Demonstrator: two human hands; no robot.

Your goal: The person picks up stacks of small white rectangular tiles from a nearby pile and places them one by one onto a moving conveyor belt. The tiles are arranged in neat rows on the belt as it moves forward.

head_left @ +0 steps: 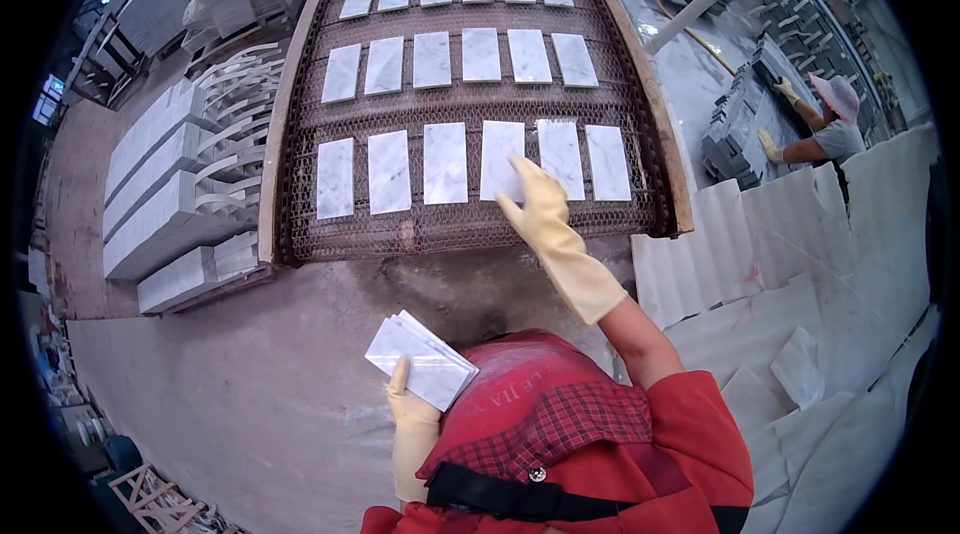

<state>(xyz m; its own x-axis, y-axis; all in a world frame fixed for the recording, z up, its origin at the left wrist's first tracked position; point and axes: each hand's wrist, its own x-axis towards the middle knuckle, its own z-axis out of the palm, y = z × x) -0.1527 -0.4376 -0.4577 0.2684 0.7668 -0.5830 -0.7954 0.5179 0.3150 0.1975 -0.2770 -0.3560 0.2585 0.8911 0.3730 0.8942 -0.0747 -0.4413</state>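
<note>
My right hand (535, 202), in a yellow rubber glove, reaches out over the wire-mesh conveyor belt (400, 224) and rests its fingers on a white marble tile (497, 156) in the nearest row. That row holds several tiles side by side. My left hand (408, 409), also gloved, holds a small stack of white marble tiles (420, 359) close to my chest, above my red apron.
More rows of tiles (455, 56) lie farther up the belt. Stacked white slabs (165, 184) stand at the left of the belt. Corrugated white sheets (800, 264) lie at my right. Another person (825, 129) with yellow gloves works at the far right.
</note>
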